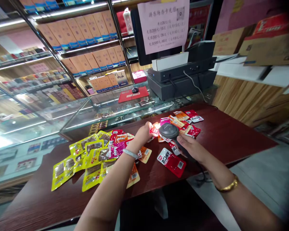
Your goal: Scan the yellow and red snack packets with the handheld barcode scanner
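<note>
In my right hand (189,146) is a dark grey handheld barcode scanner (169,130), its head pointing left and its light shining. My left hand (144,132) grips a small red snack packet (154,129) in that light, just left of the scanner head. Yellow snack packets (91,154) with clear windows lie in a heap to the left, partly beneath red, purple and orange packets (117,149). Behind the scanner spreads another pile of red and orange packets (180,118). A single red and white packet (172,162) lies flat nearer to me.
The packets rest on a dark red wooden table (221,141). Beyond it stand a glass counter (106,110) with a red mat (133,94) and mouse, and a monitor covered by a paper sign (163,25). Boxes (269,48) are stacked at right; shelves of orange boxes (79,30) line the back.
</note>
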The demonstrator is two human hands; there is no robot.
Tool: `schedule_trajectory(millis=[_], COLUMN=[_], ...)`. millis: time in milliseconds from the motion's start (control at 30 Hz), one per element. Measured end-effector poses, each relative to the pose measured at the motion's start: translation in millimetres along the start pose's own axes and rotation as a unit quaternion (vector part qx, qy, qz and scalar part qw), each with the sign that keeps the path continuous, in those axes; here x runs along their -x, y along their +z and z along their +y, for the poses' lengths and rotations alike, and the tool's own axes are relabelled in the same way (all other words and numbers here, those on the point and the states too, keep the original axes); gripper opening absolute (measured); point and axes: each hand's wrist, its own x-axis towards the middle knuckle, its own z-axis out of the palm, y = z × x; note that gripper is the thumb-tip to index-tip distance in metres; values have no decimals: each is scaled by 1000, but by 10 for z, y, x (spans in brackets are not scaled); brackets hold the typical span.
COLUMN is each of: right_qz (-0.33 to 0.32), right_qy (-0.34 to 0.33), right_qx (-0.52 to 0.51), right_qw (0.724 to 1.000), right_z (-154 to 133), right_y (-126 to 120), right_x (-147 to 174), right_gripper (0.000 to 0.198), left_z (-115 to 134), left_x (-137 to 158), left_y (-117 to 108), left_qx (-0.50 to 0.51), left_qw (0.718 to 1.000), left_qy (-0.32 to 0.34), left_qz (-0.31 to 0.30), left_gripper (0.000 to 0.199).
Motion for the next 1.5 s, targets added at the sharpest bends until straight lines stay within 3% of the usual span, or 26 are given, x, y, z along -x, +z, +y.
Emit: schedule_trajectory(millis=[133,233,333,433,533,600,767,933,1100,1200,1300,1433,1500], right_qz=[49,76,74,52,37,26,-7,22,29,21,4,-13,-16], right_qy=[10,11,8,2,6,22,63,93,105,111,115,102,95], right_qx=[-16,-19,-14,-23,-35,-37,-43,-45,-46,-34,-30,-28,-29], right_qw=[999,997,997,998,999,999,997,994,993,993,993,994,995], right_z=[-53,-72,-64,-45,-26,-15,16,50,70,112,179,233,232], right_y=[-64,-117,-164,-176,-135,-89,1,3,-26,-10,32,82,89], right_x=[34,52,90,154,210,237,304,367,419,413,387,376,383], right_gripper=[49,49,47,45,45,47,50,51,48,51,53,50,49], left_z=[185,393,530,531,487,498,690,891,670,359,106,-38,-71], left_x=[-131,-100,227,695,988,1011,651,302,495,676,724,674,650], left_y=[88,142,146,184,329,465,750,842,573,290,78,4,16], left_qx=[120,214,103,-41,-83,-87,-103,-113,-118,-154,-196,-190,-137], left_qw=[992,977,990,978,976,981,988,990,990,985,980,981,990], left_qy=[-34,13,71,110,70,46,15,21,74,75,36,30,-13], left_qz=[28,15,-72,-175,-189,-166,-116,-75,-32,0,-15,-40,-11], left_gripper=[61,83,136,151,138,124,104,96,102,70,41,33,28])
